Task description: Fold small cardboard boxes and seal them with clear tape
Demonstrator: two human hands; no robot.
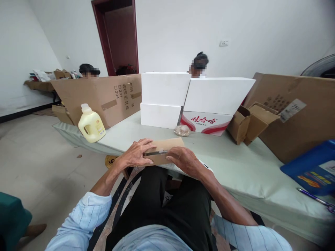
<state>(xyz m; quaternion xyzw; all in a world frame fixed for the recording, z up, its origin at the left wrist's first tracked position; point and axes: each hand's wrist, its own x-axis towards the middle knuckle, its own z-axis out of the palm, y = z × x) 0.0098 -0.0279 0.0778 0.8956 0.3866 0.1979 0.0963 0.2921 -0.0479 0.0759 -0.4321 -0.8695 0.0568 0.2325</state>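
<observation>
A small brown cardboard box (170,143) lies at the table's near edge, in front of my lap. Across its long side runs a dark gap, with flaps above and below it. My left hand (138,153) grips the box's left end, fingers over the top and thumb low on the front. My right hand (184,160) is closed around the right end, its fingertips at the gap. What is inside the box cannot be seen. Partly hidden behind my right wrist lies a white, flat object (206,166).
White boxes (165,89) stand stacked behind, a small clear plastic bag (182,130) before them. A yellow jug (91,125) is at left; open brown boxes (239,123), a blue container (311,167) and a pen (314,197) are at right. Two people sit beyond large cardboard (104,94).
</observation>
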